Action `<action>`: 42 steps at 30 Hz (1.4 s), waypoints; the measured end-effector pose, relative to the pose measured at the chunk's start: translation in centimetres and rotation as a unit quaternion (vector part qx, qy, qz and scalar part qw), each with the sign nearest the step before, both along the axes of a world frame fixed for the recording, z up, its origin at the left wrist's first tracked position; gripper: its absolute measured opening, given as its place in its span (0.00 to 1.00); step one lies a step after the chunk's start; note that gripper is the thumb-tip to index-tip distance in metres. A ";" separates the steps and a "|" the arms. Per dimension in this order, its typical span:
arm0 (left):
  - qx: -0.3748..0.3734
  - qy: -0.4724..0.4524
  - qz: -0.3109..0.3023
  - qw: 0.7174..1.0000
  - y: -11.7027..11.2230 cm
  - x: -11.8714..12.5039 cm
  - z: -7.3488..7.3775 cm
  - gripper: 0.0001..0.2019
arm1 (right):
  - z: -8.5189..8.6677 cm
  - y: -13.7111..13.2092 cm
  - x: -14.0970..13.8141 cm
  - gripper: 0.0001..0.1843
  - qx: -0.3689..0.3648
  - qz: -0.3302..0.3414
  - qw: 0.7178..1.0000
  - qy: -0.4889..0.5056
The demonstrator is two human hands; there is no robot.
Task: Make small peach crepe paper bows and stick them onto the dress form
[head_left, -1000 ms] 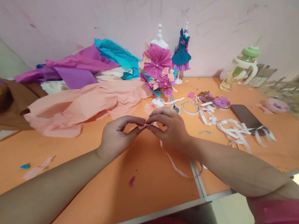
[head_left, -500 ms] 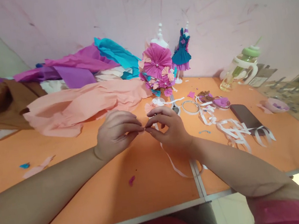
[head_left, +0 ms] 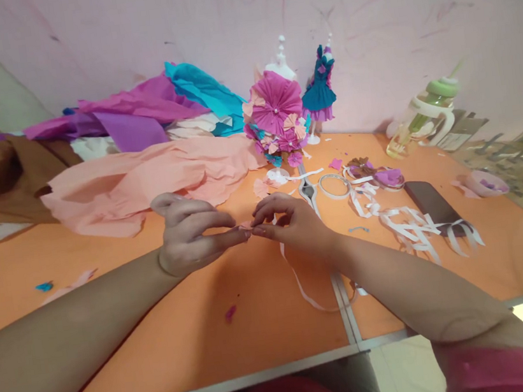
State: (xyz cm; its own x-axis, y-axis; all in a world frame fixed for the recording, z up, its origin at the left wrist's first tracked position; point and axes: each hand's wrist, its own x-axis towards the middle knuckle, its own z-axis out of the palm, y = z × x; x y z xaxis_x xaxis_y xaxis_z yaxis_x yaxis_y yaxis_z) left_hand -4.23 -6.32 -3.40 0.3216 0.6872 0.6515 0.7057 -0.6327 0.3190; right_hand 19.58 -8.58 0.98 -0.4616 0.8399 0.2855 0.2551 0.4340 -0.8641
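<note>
My left hand [head_left: 194, 234] and my right hand [head_left: 289, 224] meet over the middle of the orange table [head_left: 115, 331]. Both pinch a tiny pale pink paper piece [head_left: 246, 225] between thumb and fingertips. A white paper strip [head_left: 302, 284] trails from under my right hand toward the table's front edge. Just beyond my hands lie scissors [head_left: 308, 191] and a small pink paper fan [head_left: 260, 187].
Crumpled peach crepe paper [head_left: 144, 182], purple [head_left: 135, 113] and teal sheets [head_left: 204, 91] pile at the back left. A mannequin with pink paper flowers [head_left: 277, 113] and a teal-dressed one [head_left: 319, 89] stand behind. Tape rings [head_left: 332, 186], white strips [head_left: 410, 228], a phone [head_left: 433, 200] and a bottle [head_left: 425, 120] lie right.
My left hand has rolled so its fingers stack flatter and its thumb lifts. The pinch point has shifted slightly left and both hands keep hold of the small paper piece.
</note>
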 end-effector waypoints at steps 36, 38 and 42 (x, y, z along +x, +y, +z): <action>-0.181 -0.124 -0.083 0.972 -1.1 3.9 1.6 0.17 | -2.0 1.3 0.3 0.10 0.021 -0.133 0.991 -0.021; -0.200 -0.113 -0.100 0.968 -1.2 3.9 1.6 0.21 | -1.8 1.1 0.3 0.08 0.071 -0.134 0.986 -0.066; -0.205 -0.111 -0.032 0.972 -1.3 4.3 1.5 0.14 | -1.4 0.4 0.1 0.09 0.125 -0.126 0.976 -0.124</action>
State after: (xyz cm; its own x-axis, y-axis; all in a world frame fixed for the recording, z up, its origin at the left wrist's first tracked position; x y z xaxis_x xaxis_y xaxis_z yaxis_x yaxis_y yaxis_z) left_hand 0.07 -7.65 -1.88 0.2555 0.8865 0.3857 0.5544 -0.4612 0.6928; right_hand 19.71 -8.16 -0.40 -0.3302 0.8541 0.4019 0.5687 0.5198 -0.6375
